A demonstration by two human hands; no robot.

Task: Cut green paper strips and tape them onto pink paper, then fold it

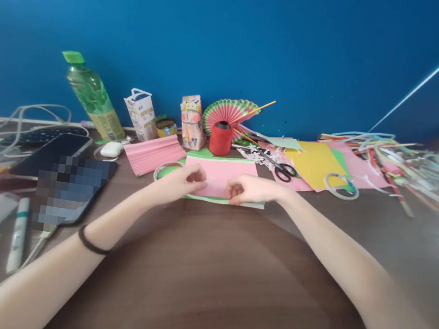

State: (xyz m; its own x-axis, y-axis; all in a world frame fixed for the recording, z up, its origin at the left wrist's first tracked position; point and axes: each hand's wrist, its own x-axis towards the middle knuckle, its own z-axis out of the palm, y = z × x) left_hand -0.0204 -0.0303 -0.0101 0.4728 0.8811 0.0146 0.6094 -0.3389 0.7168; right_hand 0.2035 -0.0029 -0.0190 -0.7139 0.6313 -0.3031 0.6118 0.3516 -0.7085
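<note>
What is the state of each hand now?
Left hand: partly closed at pink sheet; grip unclear.
Right hand: partly closed at its near edge; grip unclear.

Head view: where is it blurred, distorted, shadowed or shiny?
In the head view, the heaped strips smear toward the right edge while the pink sheet looks clearer; the head view also tilts the green bottle, probably lens distortion; soft shadow crosses the head view's tabletop, with paler sheen toward the right.

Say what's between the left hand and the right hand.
In the head view, the middle stretch of the pink paper lies between the left hand and the right hand, with a green and white border along its near edge.
</note>
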